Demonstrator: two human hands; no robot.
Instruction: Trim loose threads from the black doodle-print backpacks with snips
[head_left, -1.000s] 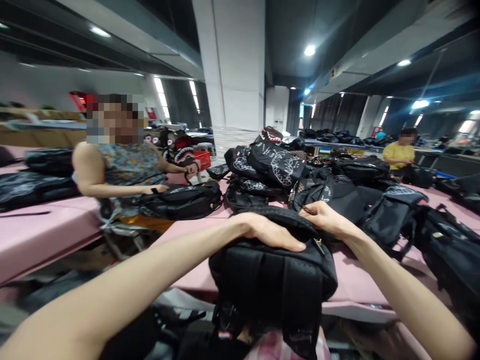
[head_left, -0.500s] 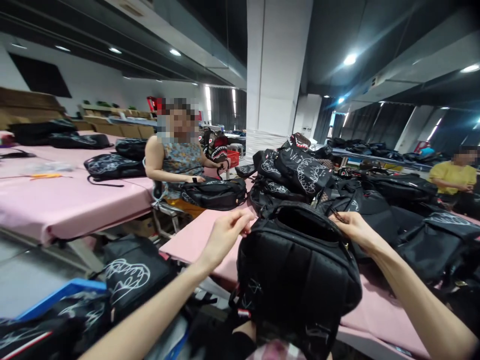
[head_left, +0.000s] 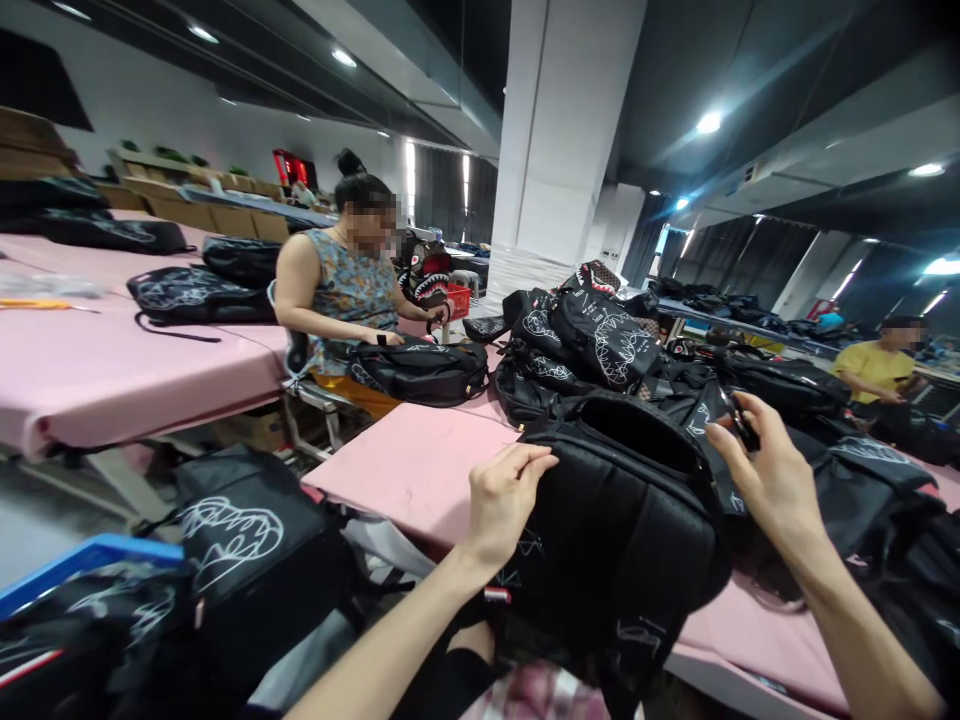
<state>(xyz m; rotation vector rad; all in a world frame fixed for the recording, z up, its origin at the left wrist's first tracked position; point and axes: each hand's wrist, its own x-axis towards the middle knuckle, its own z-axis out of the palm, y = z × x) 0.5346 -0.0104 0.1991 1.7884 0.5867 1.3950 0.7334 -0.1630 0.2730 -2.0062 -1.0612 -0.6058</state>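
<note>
A black backpack (head_left: 622, 540) stands on my lap against the edge of the pink table (head_left: 420, 465), its top open. My left hand (head_left: 504, 497) rests on the backpack's left side, fingers curled and pressed at the rim of the opening. My right hand (head_left: 769, 470) is raised at the right side of the opening and pinches a small dark thing, perhaps a zipper pull (head_left: 741, 425). White printed marks show low on the bag's front.
A heap of black printed backpacks (head_left: 592, 345) fills the table behind. A seated person (head_left: 341, 295) works on a black bag (head_left: 420, 370) at the left. Another person in yellow (head_left: 877, 370) sits far right. More bags (head_left: 247, 540) lie on the floor beside a blue crate (head_left: 82, 560).
The backpack's top has been opened. My left hand slid from the top down to the left rim. My right hand lifted up and right. The view turned left.
</note>
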